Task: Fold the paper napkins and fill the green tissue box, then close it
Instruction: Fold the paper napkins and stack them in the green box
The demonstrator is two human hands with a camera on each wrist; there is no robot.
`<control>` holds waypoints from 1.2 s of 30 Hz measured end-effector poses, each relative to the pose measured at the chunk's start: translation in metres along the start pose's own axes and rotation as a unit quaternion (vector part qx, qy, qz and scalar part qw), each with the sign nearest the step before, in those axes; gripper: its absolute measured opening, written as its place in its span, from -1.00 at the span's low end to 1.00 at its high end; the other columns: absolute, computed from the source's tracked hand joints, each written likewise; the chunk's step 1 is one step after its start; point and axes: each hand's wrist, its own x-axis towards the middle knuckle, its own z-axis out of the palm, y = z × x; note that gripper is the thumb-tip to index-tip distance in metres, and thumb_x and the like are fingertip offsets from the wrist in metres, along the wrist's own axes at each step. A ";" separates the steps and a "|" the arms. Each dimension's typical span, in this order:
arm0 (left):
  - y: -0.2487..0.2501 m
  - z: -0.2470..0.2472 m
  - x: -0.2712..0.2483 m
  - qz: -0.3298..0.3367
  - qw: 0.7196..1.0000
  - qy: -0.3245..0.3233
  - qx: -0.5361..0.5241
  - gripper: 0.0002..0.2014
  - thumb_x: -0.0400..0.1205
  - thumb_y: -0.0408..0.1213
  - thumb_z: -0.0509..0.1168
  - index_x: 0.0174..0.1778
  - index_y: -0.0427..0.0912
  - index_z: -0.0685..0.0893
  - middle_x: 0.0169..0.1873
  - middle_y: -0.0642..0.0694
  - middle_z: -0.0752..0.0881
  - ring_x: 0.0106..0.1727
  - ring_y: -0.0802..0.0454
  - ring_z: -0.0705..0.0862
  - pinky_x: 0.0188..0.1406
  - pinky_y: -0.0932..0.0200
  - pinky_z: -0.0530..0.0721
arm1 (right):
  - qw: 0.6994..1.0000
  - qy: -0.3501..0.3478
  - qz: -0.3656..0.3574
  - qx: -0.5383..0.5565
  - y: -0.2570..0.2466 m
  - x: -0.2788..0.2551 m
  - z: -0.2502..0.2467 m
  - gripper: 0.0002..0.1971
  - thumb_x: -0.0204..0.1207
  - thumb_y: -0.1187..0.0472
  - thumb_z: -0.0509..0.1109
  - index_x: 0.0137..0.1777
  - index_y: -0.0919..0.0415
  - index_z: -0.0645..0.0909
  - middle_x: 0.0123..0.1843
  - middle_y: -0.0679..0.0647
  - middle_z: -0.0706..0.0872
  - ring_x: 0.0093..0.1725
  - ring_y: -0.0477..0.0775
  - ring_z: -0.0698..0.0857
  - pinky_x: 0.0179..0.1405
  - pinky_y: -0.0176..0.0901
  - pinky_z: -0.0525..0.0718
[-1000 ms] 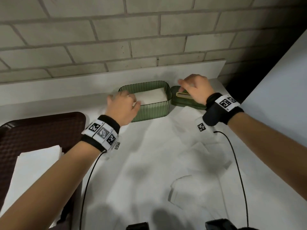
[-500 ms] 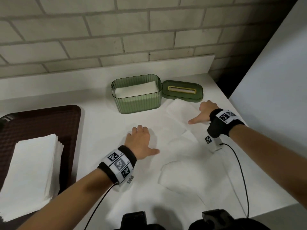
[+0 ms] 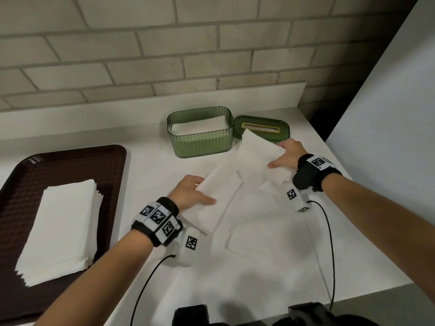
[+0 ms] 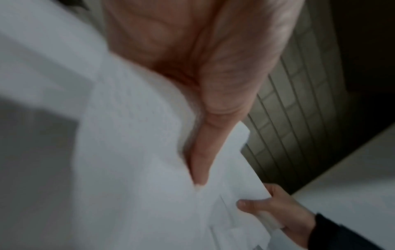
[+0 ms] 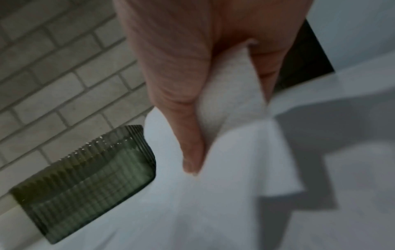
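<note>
The green tissue box (image 3: pixel 201 144) stands open at the back of the white counter, white napkins inside it; it also shows in the right wrist view as the ribbed box (image 5: pixel 85 177). Its green lid (image 3: pixel 263 127) lies flat to the right of it, slot up. A white paper napkin (image 3: pixel 237 168) is lifted off the counter between both hands. My left hand (image 3: pixel 190 191) pinches its left edge, thumb on top of the napkin (image 4: pixel 149 152). My right hand (image 3: pixel 286 156) pinches the right edge of the napkin (image 5: pixel 224 160).
A dark brown tray (image 3: pixel 21 184) at the left holds a stack of flat napkins (image 3: pixel 63 227). More loose napkins (image 3: pixel 254 238) lie spread on the counter (image 3: pixel 259 290) under my hands. A brick wall runs behind; a white panel stands at the right.
Both hands left the box and lid, came down flat on the loose napkins, and now pinch one napkin by its two edges and raise it.
</note>
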 end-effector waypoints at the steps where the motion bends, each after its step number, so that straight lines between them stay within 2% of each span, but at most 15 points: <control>1: -0.005 -0.005 -0.006 0.007 0.999 0.005 -0.047 -0.57 0.36 -0.46 0.60 0.15 -0.25 0.72 0.01 -0.15 0.82 -0.06 -0.02 0.80 0.02 0.09 0.77 | 1.000 0.018 -0.023 0.007 -0.003 -0.002 -0.004 -0.44 0.19 0.21 0.73 0.22 0.25 0.68 0.16 0.19 0.76 0.18 0.22 0.71 0.10 -0.18 0.58; 4: -0.019 -0.014 -0.023 0.032 0.988 -0.013 -0.149 -0.48 0.43 -0.43 0.56 0.31 -0.18 0.63 0.13 -0.10 0.80 0.14 -0.04 0.78 0.27 -0.09 0.68 | 0.993 0.075 -0.072 0.062 -0.016 -0.010 -0.019 -0.43 0.17 0.25 0.74 0.20 0.23 0.68 0.11 0.14 0.75 0.15 0.16 0.69 0.12 -0.13 0.59; 6: -0.025 -0.017 -0.033 0.038 0.973 -0.023 -0.226 -0.51 0.51 -0.43 0.48 0.36 -0.15 0.59 0.21 -0.10 0.77 0.25 -0.08 0.73 0.33 -0.14 0.62 | 0.984 0.080 -0.100 0.123 -0.030 -0.021 -0.026 -0.41 0.16 0.27 0.74 0.22 0.22 0.65 0.09 0.08 0.73 0.13 0.12 0.68 0.12 -0.10 0.61; 10: -0.025 -0.016 -0.045 0.032 0.928 -0.030 -0.370 -0.57 0.65 -0.47 0.28 0.44 -0.12 0.51 0.28 -0.14 0.72 0.30 -0.16 0.69 0.24 -0.13 0.67 | 0.955 0.037 -0.157 0.251 -0.067 -0.065 -0.012 -0.54 0.30 0.30 0.67 0.17 0.29 0.61 -0.01 -0.02 0.72 -0.05 -0.05 0.70 -0.18 -0.39 0.62; 13: -0.020 -0.014 -0.049 0.026 0.891 -0.012 -0.452 -0.62 0.71 -0.46 0.18 0.44 -0.11 0.50 0.28 -0.15 0.72 0.27 -0.13 0.70 0.25 -0.16 0.65 | 0.928 0.004 -0.140 0.344 -0.091 -0.096 0.017 -0.65 0.41 0.28 0.59 0.16 0.26 0.62 -0.03 -0.04 0.76 -0.13 -0.13 0.75 -0.23 -0.38 0.68; 15: -0.019 -0.012 -0.051 0.039 0.869 -0.006 -0.493 -0.65 0.77 -0.36 0.07 0.48 -0.10 0.47 0.31 -0.14 0.70 0.29 -0.11 0.70 0.26 -0.18 0.64 | 0.915 -0.013 -0.109 0.389 -0.103 -0.109 0.039 -0.61 0.42 0.26 0.59 0.22 0.25 0.62 0.06 0.02 0.79 -0.05 -0.08 0.79 -0.11 -0.27 0.75; 17: -0.020 -0.012 -0.050 0.045 0.842 -0.013 -0.538 -0.60 0.81 -0.11 -0.05 0.55 -0.09 0.40 0.40 -0.17 0.63 0.37 -0.17 0.65 0.28 -0.24 0.64 | 0.909 -0.018 -0.088 0.406 -0.112 -0.116 0.060 -0.56 0.41 0.24 0.61 0.26 0.27 0.60 0.15 0.11 0.79 0.08 0.07 0.79 0.03 -0.10 0.77; 20: -0.017 -0.013 -0.053 0.020 0.834 -0.019 -0.551 -0.40 0.72 0.20 -0.12 0.54 -0.08 0.41 0.38 -0.19 0.65 0.35 -0.17 0.66 0.10 -0.14 0.76 | 0.919 -0.001 -0.102 0.380 -0.125 -0.122 0.087 -0.56 0.36 0.20 0.64 0.18 0.25 0.59 0.11 0.13 0.79 0.10 0.15 0.77 0.10 0.09 0.75; 22: -0.016 -0.012 -0.056 0.043 0.836 -0.005 -0.547 -0.45 0.72 0.15 -0.04 0.55 -0.07 0.40 0.38 -0.19 0.65 0.37 -0.16 0.65 0.14 -0.12 0.75 | 0.923 0.006 -0.115 0.366 -0.131 -0.127 0.100 -0.55 0.33 0.17 0.66 0.16 0.23 0.58 0.08 0.10 0.79 0.08 0.12 0.76 0.12 0.14 0.73; 24: -0.019 -0.011 -0.059 0.060 0.841 0.018 -0.537 -0.53 0.75 0.00 0.06 0.56 -0.10 0.38 0.37 -0.21 0.65 0.36 -0.18 0.65 0.17 -0.11 0.74 | 0.931 0.000 -0.133 0.339 -0.138 -0.132 0.106 -0.53 0.34 0.16 0.65 0.19 0.22 0.56 0.08 0.07 0.77 0.06 0.07 0.74 0.09 0.05 0.73; 27: -0.024 -0.010 -0.062 0.069 0.848 0.038 -0.524 -0.59 0.77 -0.19 0.11 0.54 -0.18 0.41 0.32 -0.24 0.68 0.29 -0.19 0.70 0.01 -0.03 0.79 | 0.943 -0.026 -0.157 0.293 -0.141 -0.136 0.109 -0.47 0.31 0.11 0.68 0.21 0.15 0.54 0.08 0.01 0.75 0.08 0.04 0.71 0.06 -0.05 0.71; 30: -0.030 -0.011 -0.067 0.067 0.830 0.046 -0.552 -0.65 0.76 -0.24 0.12 0.47 -0.16 0.48 0.25 -0.22 0.73 0.20 -0.17 0.75 -0.13 -0.03 0.80 | 0.960 -0.002 -0.144 0.238 -0.133 -0.136 0.109 -0.25 0.14 0.01 0.75 0.30 0.01 0.47 0.12 -0.06 0.57 0.15 -0.03 0.56 0.17 -0.15 0.58; 32: -0.035 -0.012 -0.069 0.065 0.808 0.035 -0.585 -0.65 0.75 -0.25 0.13 0.47 -0.15 0.48 0.29 -0.21 0.71 0.25 -0.17 0.73 0.00 -0.11 0.78 | 0.964 -0.029 -0.110 0.242 -0.127 -0.140 0.108 -0.14 0.10 0.04 0.78 0.38 0.00 0.41 0.14 -0.07 0.53 0.17 -0.04 0.57 0.19 -0.20 0.56; 34: -0.041 -0.015 -0.070 0.074 0.805 0.028 -0.588 -0.60 0.74 -0.29 0.16 0.52 -0.18 0.44 0.37 -0.22 0.65 0.37 -0.19 0.64 0.29 -0.21 0.63 | 0.945 -0.098 -0.098 0.297 -0.119 -0.143 0.108 -0.30 0.17 0.19 0.76 0.30 0.17 0.53 0.08 -0.01 0.70 0.06 0.03 0.71 0.04 -0.20 0.68; 36: -0.046 -0.020 -0.074 0.093 0.830 0.041 -0.548 -0.58 0.68 -0.35 0.23 0.50 -0.24 0.48 0.38 -0.23 0.64 0.41 -0.20 0.61 0.40 -0.23 0.52 | 0.930 -0.142 -0.104 0.324 -0.113 -0.146 0.103 -0.59 0.28 0.32 0.69 0.10 0.37 0.67 -0.17 0.14 0.79 -0.25 0.04 0.75 -0.30 -0.24 0.69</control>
